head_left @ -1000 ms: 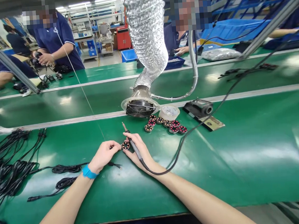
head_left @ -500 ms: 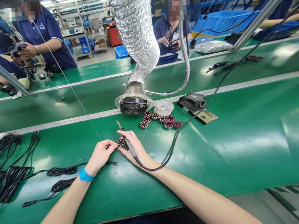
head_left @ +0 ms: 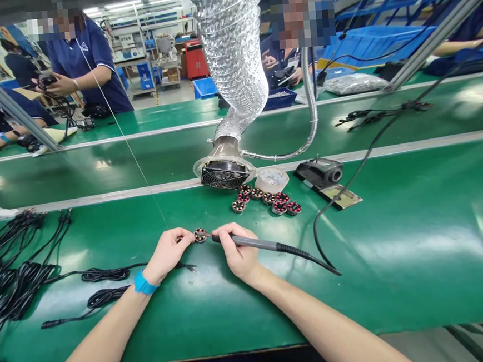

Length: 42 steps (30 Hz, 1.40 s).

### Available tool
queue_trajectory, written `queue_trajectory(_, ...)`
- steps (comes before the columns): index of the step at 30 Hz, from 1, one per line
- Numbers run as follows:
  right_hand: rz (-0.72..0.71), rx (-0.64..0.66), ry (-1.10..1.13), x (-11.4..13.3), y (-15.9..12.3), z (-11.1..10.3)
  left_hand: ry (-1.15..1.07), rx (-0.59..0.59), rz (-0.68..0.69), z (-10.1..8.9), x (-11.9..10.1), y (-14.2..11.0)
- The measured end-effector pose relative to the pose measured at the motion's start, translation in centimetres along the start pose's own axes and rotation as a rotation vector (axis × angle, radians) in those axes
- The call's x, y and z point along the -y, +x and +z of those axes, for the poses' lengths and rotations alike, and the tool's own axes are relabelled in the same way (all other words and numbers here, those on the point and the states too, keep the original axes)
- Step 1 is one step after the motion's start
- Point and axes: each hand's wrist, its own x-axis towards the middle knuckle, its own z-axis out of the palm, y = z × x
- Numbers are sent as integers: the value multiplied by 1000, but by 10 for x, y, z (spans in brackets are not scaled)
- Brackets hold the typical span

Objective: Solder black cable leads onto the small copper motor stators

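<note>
One head-worn camera looks forward and down on the nearby hands (head_left: pixel 242 263) and bench (head_left: pixel 377 259)

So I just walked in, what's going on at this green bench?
Someone is working with both hands. The left hand pinches a small ring-shaped part at its edge. The right hand grips a soldering iron, its tip pointed at that part; whether they touch is too small to tell. More ring-shaped parts sit farther back, near a fan on a silver duct. Bundled black cables lie on the left.
</note>
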Motion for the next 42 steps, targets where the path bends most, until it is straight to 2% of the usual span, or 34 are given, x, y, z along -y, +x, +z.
queue_trajectory(6, -58, 25, -5, 3, 0, 0, -30, -11, -8, 0, -2, -1)
queue_trajectory(16, -21, 57, 16, 2, 1, 4, -44, -18, 25, 0, 6, 1)
queue_trajectory(24, 99, -26, 128, 0, 1, 6, -25, -20, 9, 0, 3, 0)
queue_trajectory(30, 116, -68, 153, -6, 1, 7, -32, -18, 8, 1, 5, 1)
queue_trajectory(38, 122, 17, 71, 1, 6, 9, -50, -15, 11, 1, 5, 1)
queue_trajectory(42, 66, 84, 35, -1, 6, 12, -38, -16, 18, 1, 6, 2)
